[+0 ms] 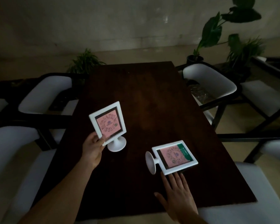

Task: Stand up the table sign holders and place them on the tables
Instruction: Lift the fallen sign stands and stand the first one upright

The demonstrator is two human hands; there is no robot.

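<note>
Two table sign holders sit on a dark, smooth wooden table [152, 94], each a white plastic square frame on a short stem with a round, flared base. The left sign holder [107, 125] is upright but tilted, its base [116, 145] touching the tabletop; a pink card with a circular pattern of print fills the frame, the lettering too blurred to read. The left hand [92, 147] pinches the frame's lower left corner, thumb on the front face, the other fingers hidden behind it. To the right of that grip, the second sign holder [174, 157] lies flat on its back, its base [150, 162] on edge and pointing left. Its card is pink with a green strip along the far side, print again unreadable. The right hand [178, 196] lies open, fingers spread and extended, fingertips reaching the frame's near edge; whether they touch or slip beneath it cannot be told. White cushioned chairs with black frames [45, 92] flank the table, partly cut off by the edges. Leafy potted plants [213, 29] stand dim beyond.
</note>
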